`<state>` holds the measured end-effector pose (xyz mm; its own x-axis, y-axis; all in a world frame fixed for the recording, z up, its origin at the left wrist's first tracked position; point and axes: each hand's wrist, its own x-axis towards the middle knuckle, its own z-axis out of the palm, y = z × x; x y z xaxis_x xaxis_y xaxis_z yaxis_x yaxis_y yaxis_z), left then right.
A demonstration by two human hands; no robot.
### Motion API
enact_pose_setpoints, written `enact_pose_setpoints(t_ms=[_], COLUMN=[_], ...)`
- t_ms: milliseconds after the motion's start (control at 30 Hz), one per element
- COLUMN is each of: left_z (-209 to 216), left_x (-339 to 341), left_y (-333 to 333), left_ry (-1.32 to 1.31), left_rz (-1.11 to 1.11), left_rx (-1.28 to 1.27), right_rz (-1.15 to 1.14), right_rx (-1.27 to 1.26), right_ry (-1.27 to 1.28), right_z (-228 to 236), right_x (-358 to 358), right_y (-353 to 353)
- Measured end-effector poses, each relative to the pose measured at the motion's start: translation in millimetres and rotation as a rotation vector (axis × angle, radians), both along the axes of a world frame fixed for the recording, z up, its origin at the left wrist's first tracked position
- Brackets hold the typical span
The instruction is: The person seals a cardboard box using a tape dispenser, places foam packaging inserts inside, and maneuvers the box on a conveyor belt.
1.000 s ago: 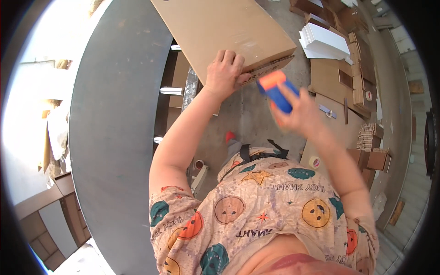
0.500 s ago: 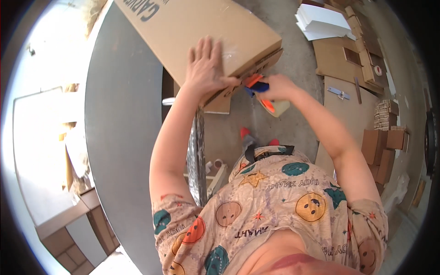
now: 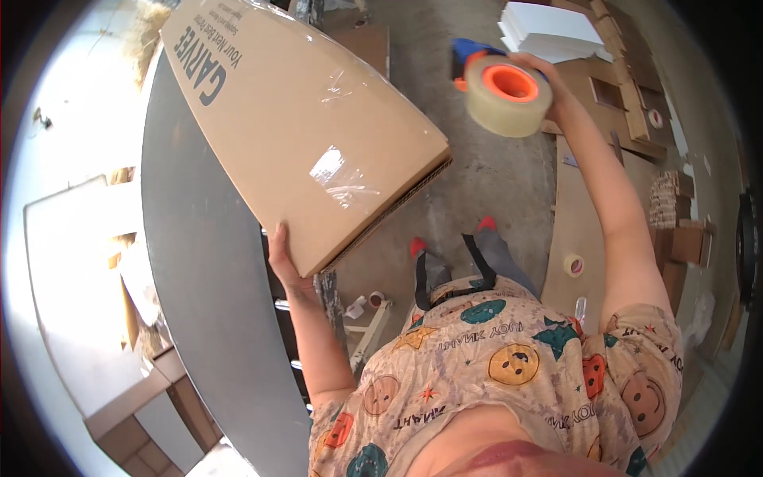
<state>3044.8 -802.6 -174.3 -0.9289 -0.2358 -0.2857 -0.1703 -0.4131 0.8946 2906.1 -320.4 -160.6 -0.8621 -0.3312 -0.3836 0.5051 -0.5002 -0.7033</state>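
A long brown carton is being held at its near left corner by the left hand, whose thumb is being laid along the upper face while the other fingers are being hidden by the cardboard, so how far they are being spread cannot be told. The carton is being seen overlapping the right edge of the dark grey surface, its long axis being pointed from upper left to lower right and its near end being turned toward the person. A blue and orange tape dispenser loaded with a roll of clear tape is being gripped by the right hand, its fingers being curled round the tool, though most of their closure is being screened by the roll. The dispenser is being held up to the right of the carton, well apart from its near end, so that the carton is being found to the left of and lower than the right fingers. Of the two hands, the left is being placed nearer, in contact with the carton. Glossy clear tape is being shown on the upper face, close to the near end.
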Motion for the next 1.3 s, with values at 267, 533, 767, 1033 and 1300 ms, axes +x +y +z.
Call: enact_pose_setpoints(t_ms=[267,533,767,1033,1300], left_z=[-1.5,-21.2,12.7,26.8,74.3], left_x=[26.4,-15.4,-85.8,-92.6,-90.0], left_y=[-4.8,153.9,209.9,200.9,205.2], left_ry=[-0.027,0.094,0.811,0.769,0.870], left_rz=[0.142,0.317,-0.167,-0.516,-1.023], left_rx=[0.157,-0.034,-1.815,-1.630,-1.624], right_rz=[0.595,-0.146,-0.228,-0.165,-0.407], right_rx=[0.305,0.154,0.952,0.453,-0.080], right_ry=[0.374,0.185,0.943,0.352,0.287], right_z=[4.2,-34.7,-14.3,-0.2,-25.1], right_x=[82.0,98.4,50.2,261.3,165.7], right_y=[-16.7,47.7,69.0,-151.7,-183.8])
